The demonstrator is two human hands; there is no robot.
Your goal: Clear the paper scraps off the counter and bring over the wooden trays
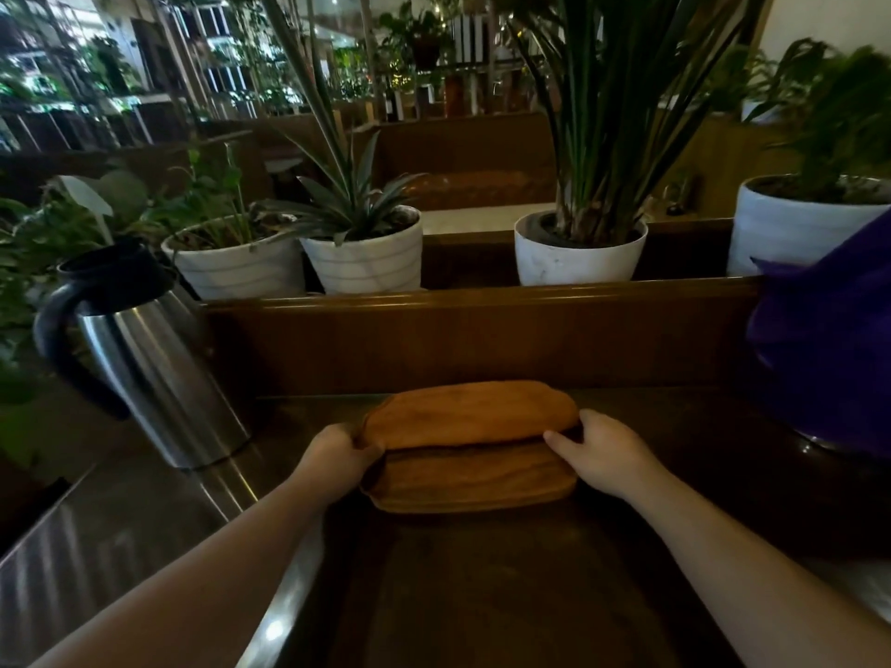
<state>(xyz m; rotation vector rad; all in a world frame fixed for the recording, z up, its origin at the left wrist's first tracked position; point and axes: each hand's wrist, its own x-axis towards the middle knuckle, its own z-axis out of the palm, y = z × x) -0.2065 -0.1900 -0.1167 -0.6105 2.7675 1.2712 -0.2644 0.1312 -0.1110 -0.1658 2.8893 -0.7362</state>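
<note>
Two wooden trays lie stacked on the dark counter (482, 595) straight ahead. The upper tray (470, 414) is tilted, its far edge raised, over the lower tray (470, 482). My left hand (337, 455) grips the stack's left end, fingers curled round the edge. At the right end my right hand (602, 453) holds on, thumb on the upper tray's edge. No paper scraps show on the counter.
A steel jug with a black handle (154, 373) stands at the left on a metal surface (96, 547). A purple cloth (829, 349) hangs at the right. Behind a wooden ledge (482, 301) stand several white plant pots (364, 253).
</note>
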